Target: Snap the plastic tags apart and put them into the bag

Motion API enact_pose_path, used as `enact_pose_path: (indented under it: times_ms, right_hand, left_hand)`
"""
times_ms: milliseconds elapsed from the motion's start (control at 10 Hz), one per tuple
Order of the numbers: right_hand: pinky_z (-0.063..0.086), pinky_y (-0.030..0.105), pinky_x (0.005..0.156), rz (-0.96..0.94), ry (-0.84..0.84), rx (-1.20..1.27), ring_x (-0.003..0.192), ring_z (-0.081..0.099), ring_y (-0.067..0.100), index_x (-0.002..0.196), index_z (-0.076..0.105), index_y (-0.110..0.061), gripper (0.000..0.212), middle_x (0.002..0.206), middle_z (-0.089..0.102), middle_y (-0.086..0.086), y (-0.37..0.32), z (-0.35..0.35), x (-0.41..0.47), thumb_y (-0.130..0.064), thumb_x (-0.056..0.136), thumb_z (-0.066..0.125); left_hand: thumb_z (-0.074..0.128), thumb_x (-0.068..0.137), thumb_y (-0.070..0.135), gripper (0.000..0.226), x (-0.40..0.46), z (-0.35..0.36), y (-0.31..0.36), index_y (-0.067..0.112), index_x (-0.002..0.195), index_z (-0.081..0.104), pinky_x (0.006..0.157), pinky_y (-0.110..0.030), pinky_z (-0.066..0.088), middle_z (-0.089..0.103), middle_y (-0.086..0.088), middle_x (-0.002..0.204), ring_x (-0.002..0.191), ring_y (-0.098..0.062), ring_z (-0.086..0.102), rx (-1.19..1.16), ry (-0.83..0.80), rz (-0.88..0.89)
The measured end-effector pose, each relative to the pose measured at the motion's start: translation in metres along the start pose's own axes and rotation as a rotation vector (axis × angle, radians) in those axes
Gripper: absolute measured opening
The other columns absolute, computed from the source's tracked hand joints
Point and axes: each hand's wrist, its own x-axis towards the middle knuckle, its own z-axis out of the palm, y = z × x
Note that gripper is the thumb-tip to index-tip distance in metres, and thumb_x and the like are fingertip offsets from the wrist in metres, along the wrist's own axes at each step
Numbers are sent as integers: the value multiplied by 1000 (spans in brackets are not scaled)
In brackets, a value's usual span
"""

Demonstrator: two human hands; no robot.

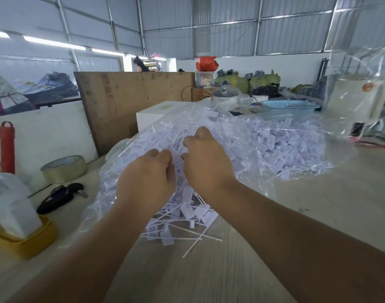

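Note:
A big heap of white plastic tags (274, 147) lies inside a clear plastic bag (220, 119) on the pale wooden table (318, 204). Loose tags (187, 217) spill out of the bag's mouth toward me. My left hand (147, 178) and my right hand (204, 162) are close together above the heap, both with fingers curled down and gripping tags between them. The pieces inside the fingers are mostly hidden by the backs of the hands.
A roll of tape (63, 168), dark keys (60, 196) and a red cylinder (7, 147) sit at the left. A white jug on a yellow tray (19, 237) stands near left. A blue basket (289, 107) and a hanging clear bag (362, 84) are at the back right.

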Motion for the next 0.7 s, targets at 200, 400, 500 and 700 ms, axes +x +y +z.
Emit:
enact_pose_path:
  times_ms: [200, 400, 500, 700]
  right_hand:
    - [12, 24, 42, -142, 33, -252, 52, 33, 18, 90, 51, -15, 19, 79, 34, 0, 7, -2, -9, -10, 84, 69]
    - [8, 24, 44, -268, -123, -380, 53, 42, 25, 83, 52, -11, 25, 72, 42, 4, 13, -9, -25, 4, 68, 64]
    - [11, 23, 45, -300, -201, -364, 48, 25, 18, 77, 40, -15, 32, 64, 29, 0, 19, -14, -35, -1, 69, 68]
    - [38, 29, 55, -253, -276, -212, 62, 52, 25, 80, 46, -20, 12, 72, 46, -2, 25, -22, -60, -19, 90, 53]
  left_hand:
    - [68, 78, 2, 20, 11, -6, 3, 6, 63, 54, 53, -30, 27, 50, -9, 59, 57, -23, 39, 172, 81, -39]
    - [81, 73, 21, 24, -4, -4, 7, 13, 76, 58, 71, -40, 39, 60, -3, 68, 68, -29, 58, 191, 35, -104]
    - [83, 71, 32, 33, -17, -7, 7, 15, 87, 59, 74, -42, 41, 64, -2, 79, 74, -28, 61, 188, 24, -104]
    - [81, 70, 30, 42, -36, -35, 18, 14, 104, 61, 79, -47, 47, 64, -6, 97, 88, -32, 62, 125, 56, -175]
